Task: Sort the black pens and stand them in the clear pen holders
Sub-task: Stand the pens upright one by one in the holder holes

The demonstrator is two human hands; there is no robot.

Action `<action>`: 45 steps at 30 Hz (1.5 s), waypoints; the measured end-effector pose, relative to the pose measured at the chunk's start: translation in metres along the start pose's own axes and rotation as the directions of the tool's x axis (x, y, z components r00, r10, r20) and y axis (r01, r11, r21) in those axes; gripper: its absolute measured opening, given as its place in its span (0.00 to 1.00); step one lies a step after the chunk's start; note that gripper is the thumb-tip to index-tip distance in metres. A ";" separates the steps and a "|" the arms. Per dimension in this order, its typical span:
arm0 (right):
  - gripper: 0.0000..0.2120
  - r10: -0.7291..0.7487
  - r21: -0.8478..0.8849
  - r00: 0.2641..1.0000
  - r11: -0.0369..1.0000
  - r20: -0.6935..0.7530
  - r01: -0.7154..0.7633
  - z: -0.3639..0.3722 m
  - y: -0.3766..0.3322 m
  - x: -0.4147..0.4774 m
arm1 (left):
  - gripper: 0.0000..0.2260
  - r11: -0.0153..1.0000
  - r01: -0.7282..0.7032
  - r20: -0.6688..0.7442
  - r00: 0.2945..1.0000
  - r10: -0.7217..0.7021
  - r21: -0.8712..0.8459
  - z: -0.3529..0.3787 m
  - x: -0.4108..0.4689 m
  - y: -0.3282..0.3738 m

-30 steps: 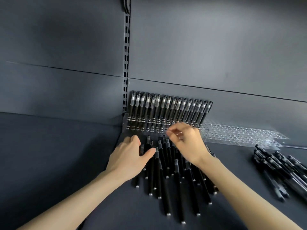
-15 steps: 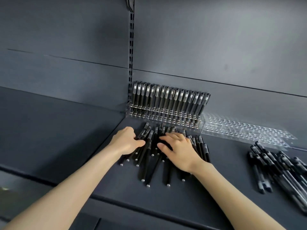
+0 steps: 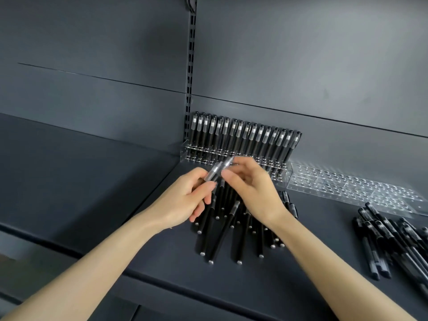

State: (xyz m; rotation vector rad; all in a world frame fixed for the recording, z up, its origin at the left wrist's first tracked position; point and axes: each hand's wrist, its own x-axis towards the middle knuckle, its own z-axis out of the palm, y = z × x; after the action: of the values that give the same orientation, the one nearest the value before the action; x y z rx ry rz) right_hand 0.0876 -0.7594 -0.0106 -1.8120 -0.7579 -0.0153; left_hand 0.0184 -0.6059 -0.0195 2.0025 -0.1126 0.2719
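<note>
The left hand [image 3: 185,200] curls round a clear-capped pen [image 3: 213,174]. Just beside it, the right hand [image 3: 254,193] pinches a second pen [image 3: 228,161]. Both are raised over the loose pile of black pens [image 3: 222,235] on the shelf [image 3: 312,262]. The far holder [image 3: 208,156] carries a standing row. Right of it are an unfilled holder [image 3: 347,188] and another heap of pens [image 3: 393,237].

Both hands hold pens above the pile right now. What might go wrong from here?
One: the left hand and right hand pinch the held pens together near their caps; one may slip and scatter the loose pile below. Two: the standing pens lean in the left holder just behind the hands; a knuckle could knock them over.
</note>
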 end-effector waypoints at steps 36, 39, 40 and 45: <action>0.11 -0.247 -0.424 0.842 0.905 -0.479 0.025 0.008 0.017 0.143 | 0.13 0.966 -0.196 -0.268 0.952 0.147 -0.167 -0.038 0.122 -0.064; 0.11 -0.250 -0.493 0.863 0.870 -0.439 0.001 0.006 0.014 0.143 | 0.13 0.965 -0.195 -0.270 0.952 0.144 -0.175 -0.038 0.122 -0.065; 0.11 -0.248 -0.513 0.872 0.859 -0.423 -0.004 0.006 0.012 0.144 | 0.13 0.964 -0.196 -0.272 0.952 0.143 -0.177 -0.038 0.122 -0.065; 0.09 -0.196 -0.574 0.922 0.818 -0.333 -0.034 0.003 0.003 0.149 | 0.11 0.969 -0.186 -0.287 0.948 0.134 -0.162 -0.038 0.121 -0.065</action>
State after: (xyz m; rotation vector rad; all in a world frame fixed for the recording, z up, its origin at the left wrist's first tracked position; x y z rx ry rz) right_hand 0.2062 -0.6856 0.0401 -2.2451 -0.5810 -0.7077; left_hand 0.1435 -0.5381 -0.0320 1.7524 -0.1205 0.6194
